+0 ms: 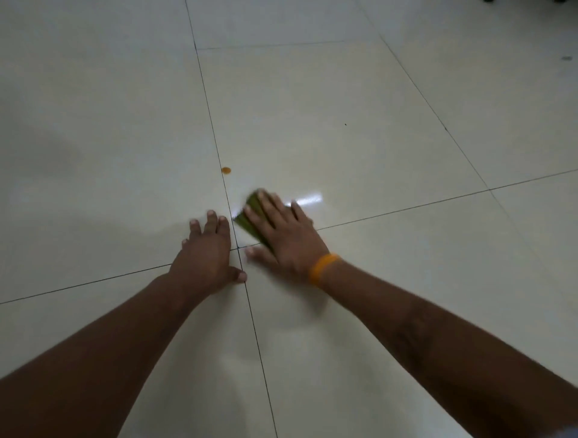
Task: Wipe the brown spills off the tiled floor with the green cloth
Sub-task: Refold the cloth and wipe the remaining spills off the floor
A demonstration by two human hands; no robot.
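My right hand (283, 234) lies flat on the folded green cloth (250, 219), pressing it onto the pale tiled floor (344, 140) just right of a grout line. Most of the cloth is hidden under the palm, and the hand is motion-blurred. A small round brown spill (225, 170) sits on the same grout line, a short way beyond the cloth and to its left. My left hand (206, 250) rests palm down on the floor beside the cloth, fingers spread, holding nothing. An orange band (322, 267) circles my right wrist.
Dark grout lines cross just below the two hands (239, 247). A bright light reflection (308, 200) lies on the tile right of the cloth. A tiny dark speck (345, 124) marks the tile farther away. Dark objects edge the top right corner (560, 1).
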